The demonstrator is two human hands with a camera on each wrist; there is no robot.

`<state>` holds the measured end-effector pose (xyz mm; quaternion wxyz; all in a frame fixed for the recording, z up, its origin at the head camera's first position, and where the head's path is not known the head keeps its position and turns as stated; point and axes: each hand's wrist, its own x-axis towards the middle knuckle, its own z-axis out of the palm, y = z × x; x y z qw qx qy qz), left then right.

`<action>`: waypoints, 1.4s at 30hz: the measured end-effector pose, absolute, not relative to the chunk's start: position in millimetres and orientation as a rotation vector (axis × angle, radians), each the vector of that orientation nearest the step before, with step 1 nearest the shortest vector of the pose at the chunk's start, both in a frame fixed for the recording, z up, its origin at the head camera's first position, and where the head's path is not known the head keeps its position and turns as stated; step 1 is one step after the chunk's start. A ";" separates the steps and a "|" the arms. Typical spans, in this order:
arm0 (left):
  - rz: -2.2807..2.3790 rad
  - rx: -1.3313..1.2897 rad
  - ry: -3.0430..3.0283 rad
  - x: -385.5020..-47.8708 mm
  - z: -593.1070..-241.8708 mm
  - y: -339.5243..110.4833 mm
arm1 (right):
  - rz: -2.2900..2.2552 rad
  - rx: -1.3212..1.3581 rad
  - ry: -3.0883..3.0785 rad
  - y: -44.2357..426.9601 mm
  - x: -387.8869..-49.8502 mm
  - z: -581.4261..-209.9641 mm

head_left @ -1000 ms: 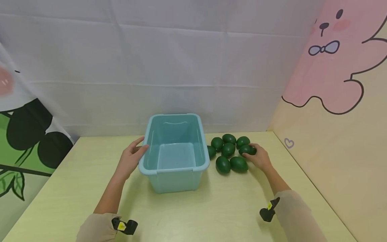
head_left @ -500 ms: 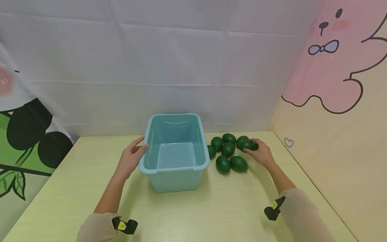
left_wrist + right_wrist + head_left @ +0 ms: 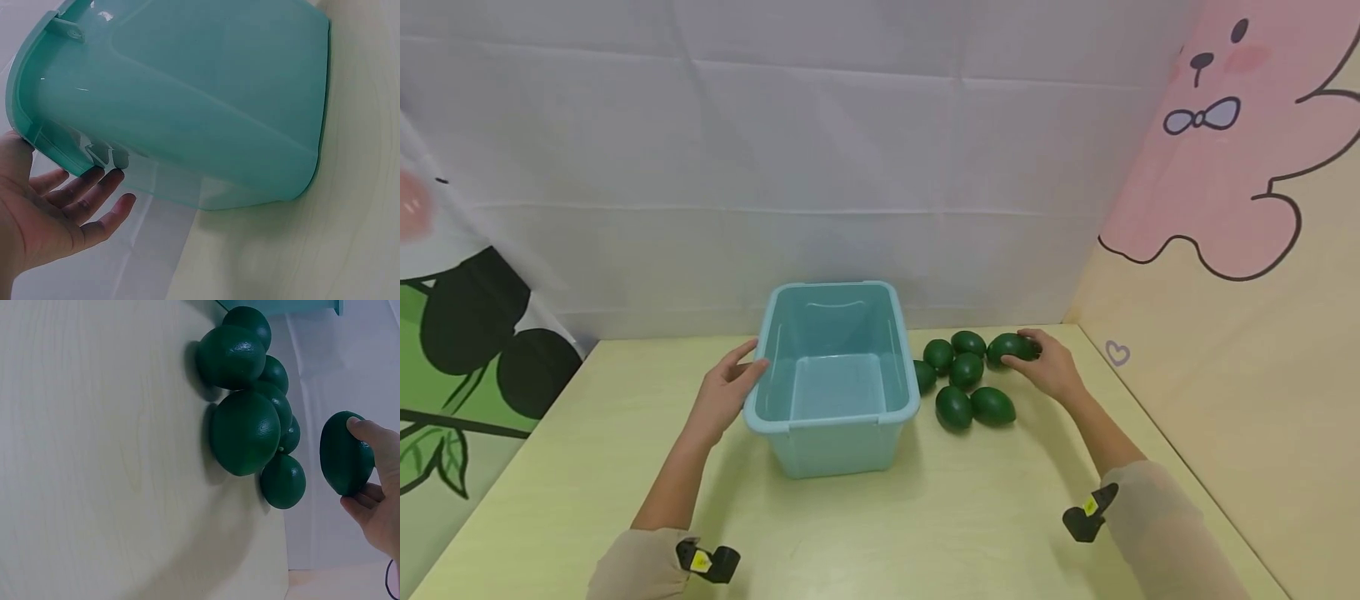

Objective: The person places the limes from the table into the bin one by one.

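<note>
A light teal plastic bin (image 3: 838, 446) stands upright on the table, its inside bare in the head view. My left hand (image 3: 726, 387) holds its left rim, thumb over the edge and fingers beneath; the left wrist view shows the fingertips against the bin's outer side. Over the table at the right, my right hand (image 3: 1051, 368) grips a glossy dark green avocado (image 3: 342, 453) between thumb and fingers. In the right wrist view it is apart from the others. Several more avocados (image 3: 966, 370) lie clustered at the bin's right, one partly hidden by its rim.
The pale wooden table (image 3: 842, 542) carries the bin and avocados. A white cloth (image 3: 820, 167) hangs behind its back edge. On the right rises a wall (image 3: 1240, 375) with a pink cartoon bear, and a printed panel (image 3: 467, 333) stands on the left.
My right hand has lifted the avocado, moving slightly up and to the right in the head view. The left hand and the bin stay in place.
</note>
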<state>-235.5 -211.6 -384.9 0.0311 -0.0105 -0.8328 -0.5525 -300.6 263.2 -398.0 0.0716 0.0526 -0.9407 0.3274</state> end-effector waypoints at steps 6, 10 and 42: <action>-1.716 -0.027 -2.564 -234.4 -384.9 -212.4 | 1.008 0.178 -2.814 258.2 -300.3 -384.5; -1.721 -0.028 -2.566 -234.7 -385.4 -212.0 | 1.021 0.187 -2.810 254.9 -298.3 -378.8; -1.698 -0.031 -2.588 -235.6 -383.7 -211.9 | 1.023 0.314 -2.776 222.7 -294.8 -352.0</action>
